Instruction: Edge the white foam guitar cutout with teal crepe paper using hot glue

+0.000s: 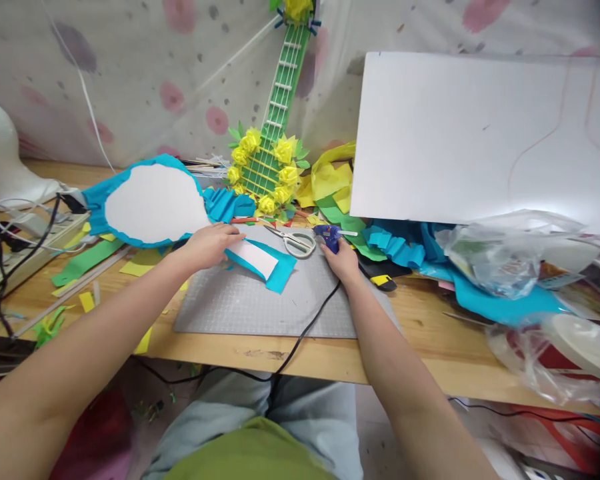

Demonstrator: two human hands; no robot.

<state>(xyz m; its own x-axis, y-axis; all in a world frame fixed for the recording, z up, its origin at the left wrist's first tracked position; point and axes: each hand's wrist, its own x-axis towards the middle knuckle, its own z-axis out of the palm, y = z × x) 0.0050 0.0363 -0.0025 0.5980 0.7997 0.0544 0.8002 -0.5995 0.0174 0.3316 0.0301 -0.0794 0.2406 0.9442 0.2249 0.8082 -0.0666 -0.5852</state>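
Observation:
A guitar-shaped white cutout with blue crepe paper folded around its edge lies at the left, its neck reaching onto the grey cutting mat. My left hand is closed over the neck, hiding part of it. Past my fingers, the neck's white strip rests on a flap of blue crepe paper. In my right hand is a blue hot glue gun with a white glue stick in it. Between both hands lie scissors, touched by neither.
A green paper guitar with yellow flowers leans on the back wall. At the right stands a white board with a drawn outline, near plastic bags. A black cord crosses the mat. Power strips and paper scraps lie left.

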